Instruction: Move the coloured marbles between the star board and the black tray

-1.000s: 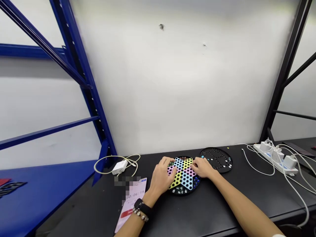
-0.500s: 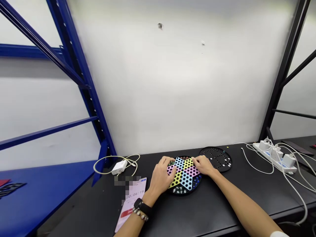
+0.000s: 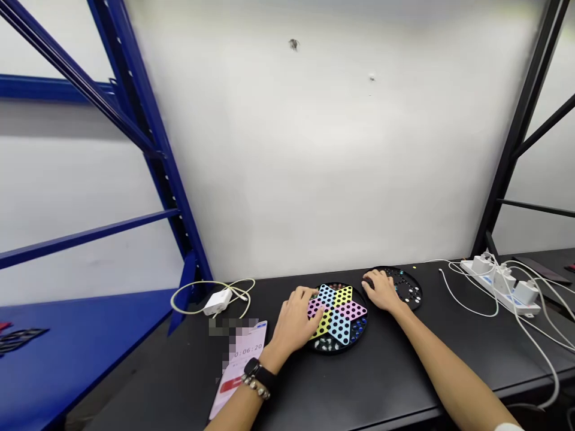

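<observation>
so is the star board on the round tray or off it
On: the star board sits on the round black tray, whose rim and marbles show between the star's points; the left hand rests on the star.

Pink phone (image 3: 240,365) screen shows timer reading 0:06:20, first digit faint; pixelated patch above it, nothing else legible.

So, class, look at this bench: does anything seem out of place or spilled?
A small yellow piece, probably a marble, lies loose on the black bench top, off the round black board beside it.
</observation>
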Available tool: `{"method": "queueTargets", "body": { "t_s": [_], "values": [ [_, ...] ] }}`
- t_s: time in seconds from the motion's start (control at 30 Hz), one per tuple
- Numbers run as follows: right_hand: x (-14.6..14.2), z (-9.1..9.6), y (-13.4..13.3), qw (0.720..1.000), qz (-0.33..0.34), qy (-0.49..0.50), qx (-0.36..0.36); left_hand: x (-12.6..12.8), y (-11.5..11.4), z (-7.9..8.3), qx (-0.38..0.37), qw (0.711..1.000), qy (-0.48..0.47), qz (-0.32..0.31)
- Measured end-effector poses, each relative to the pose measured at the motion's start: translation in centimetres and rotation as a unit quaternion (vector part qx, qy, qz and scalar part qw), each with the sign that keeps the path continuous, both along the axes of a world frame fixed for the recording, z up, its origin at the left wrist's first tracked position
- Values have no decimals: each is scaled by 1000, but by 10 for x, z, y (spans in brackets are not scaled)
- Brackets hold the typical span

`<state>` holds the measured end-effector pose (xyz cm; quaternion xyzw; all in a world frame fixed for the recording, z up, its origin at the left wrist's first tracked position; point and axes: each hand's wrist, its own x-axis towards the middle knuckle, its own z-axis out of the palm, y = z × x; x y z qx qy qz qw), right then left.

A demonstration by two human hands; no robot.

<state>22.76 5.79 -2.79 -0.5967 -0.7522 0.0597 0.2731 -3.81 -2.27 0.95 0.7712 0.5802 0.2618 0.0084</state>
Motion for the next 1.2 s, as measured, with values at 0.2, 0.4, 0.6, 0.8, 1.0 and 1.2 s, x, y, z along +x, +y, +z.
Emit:
{"method": "queueTargets", "body": {
  "t_s": [0.2, 0.4, 0.6, 0.8, 1.0, 1.2],
  "values": [
    [-37, 7, -22, 985, 169, -35, -25, -1, 0, -5, -42, 999, 21, -3],
    [-37, 18, -24, 994, 95, -62, 0, -2, 0, -4, -44, 999, 26, -3],
    [-32, 17, -25, 996, 85, -39, -1, -1, 0, -3, -45, 999, 24, -6],
    [-32, 12, -26, 992, 113, -55, -23, -1, -1, -3, -43, 999, 22, -7],
    [-34, 16, -28, 986, 106, -125, -31, 0, -1, -4, -48, 999, 24, -8],
    [-35, 15, -26, 984, 100, -145, -35, 1, -1, -1, -60, 998, 19, -12]
  ]
}}
